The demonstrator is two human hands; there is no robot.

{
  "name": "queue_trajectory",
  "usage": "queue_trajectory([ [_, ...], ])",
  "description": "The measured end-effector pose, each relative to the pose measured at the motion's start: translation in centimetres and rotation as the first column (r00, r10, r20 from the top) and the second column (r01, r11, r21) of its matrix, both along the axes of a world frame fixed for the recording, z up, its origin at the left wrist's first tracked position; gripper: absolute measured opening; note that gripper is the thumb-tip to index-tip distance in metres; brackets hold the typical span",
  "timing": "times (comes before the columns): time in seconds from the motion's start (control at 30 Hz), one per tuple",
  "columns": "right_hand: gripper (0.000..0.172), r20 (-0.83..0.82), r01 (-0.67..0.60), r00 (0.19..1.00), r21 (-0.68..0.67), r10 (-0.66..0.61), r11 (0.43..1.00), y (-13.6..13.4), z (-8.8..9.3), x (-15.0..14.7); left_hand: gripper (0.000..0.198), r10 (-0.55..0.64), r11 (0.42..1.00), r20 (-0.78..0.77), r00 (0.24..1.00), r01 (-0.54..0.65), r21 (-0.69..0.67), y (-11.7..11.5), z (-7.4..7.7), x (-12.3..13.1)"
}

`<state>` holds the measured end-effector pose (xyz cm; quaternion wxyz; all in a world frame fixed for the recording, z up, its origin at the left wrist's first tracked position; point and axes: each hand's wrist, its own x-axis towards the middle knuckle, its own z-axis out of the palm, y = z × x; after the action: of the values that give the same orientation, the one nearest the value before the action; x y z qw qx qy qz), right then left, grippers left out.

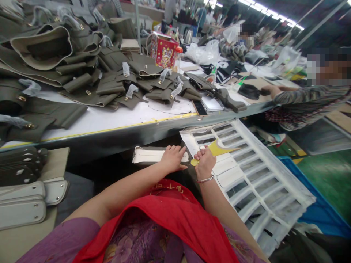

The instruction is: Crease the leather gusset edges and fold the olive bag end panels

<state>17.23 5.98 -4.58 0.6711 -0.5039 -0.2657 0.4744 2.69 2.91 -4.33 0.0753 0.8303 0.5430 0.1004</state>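
Note:
A long white-faced piece with a dark edge (149,155) lies in front of my body, and my left hand (173,159) rests on its right end, fingers bent over it. Just to the right, my right hand (205,162) is closed around a yellow tool (221,148) with a pointed end to the right and a rounded yellow tip near the left hand. Beneath and beyond the right hand is a white slatted rack (248,188), with pale flat pieces (227,168) lying on it.
Dark green bag parts (109,78) are heaped on the long table (104,126), with a phone (200,108) at its edge. Pale straps (23,210) lie at left. A co-worker's sleeve (304,96) shows at right, above a blue bin (320,212).

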Motion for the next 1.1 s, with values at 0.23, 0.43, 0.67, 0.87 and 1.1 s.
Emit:
queue_trajectory([
  [0.23, 0.022, -0.036, -0.006, 0.999, -0.035, 0.004, 0.999, 0.5, -1.2, -0.8, 0.087, -0.008, 1.000, -0.012, 1.000, 0.008, 0.004, 0.1, 0.1, 0.2],
  [0.43, 0.013, 0.092, -0.044, 0.994, -0.080, 0.051, 0.996, 1.1, -1.0, -1.3, 0.083, -0.015, 1.000, -0.008, 1.000, 0.015, -0.010, 0.1, 0.1, 0.5],
  [0.67, 0.010, 0.680, -0.031, 0.733, 0.030, 0.002, 0.999, 0.3, 0.7, -3.2, 0.080, -0.018, 1.000, -0.011, 1.000, 0.018, -0.020, 0.8, 0.2, 0.9],
  [0.87, 0.015, 0.093, -0.137, 0.986, -0.041, 0.140, 0.990, 0.9, 0.1, -1.8, 0.082, 0.000, 1.000, -0.021, 1.000, 0.000, -0.006, 0.2, 0.2, 0.6],
  [1.1, 0.023, -0.079, -0.142, 0.987, 0.014, 0.142, 0.990, -1.2, -0.4, -0.6, 0.086, 0.005, 1.000, -0.031, 1.000, -0.005, -0.007, -0.3, 0.2, 0.6],
])
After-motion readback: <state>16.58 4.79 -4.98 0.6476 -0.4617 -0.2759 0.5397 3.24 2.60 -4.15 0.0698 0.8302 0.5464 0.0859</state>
